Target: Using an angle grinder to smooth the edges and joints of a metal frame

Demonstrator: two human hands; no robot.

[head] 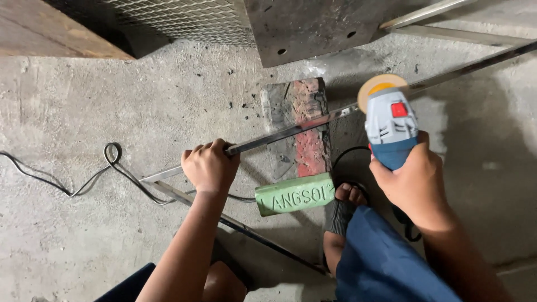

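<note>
At frame centre, the left hand (210, 166) closes its grip on the metal strip (291, 132), steadying it across a brick (305, 126). The right hand (413, 180) grips a grinder (390, 126), its disc touching the strip.

Rough grey concrete floor (100, 84), pitted and dusty. A wooden plank (50, 33) lies top left, beside what may be wire mesh (179, 17); lighting is dim.
</note>
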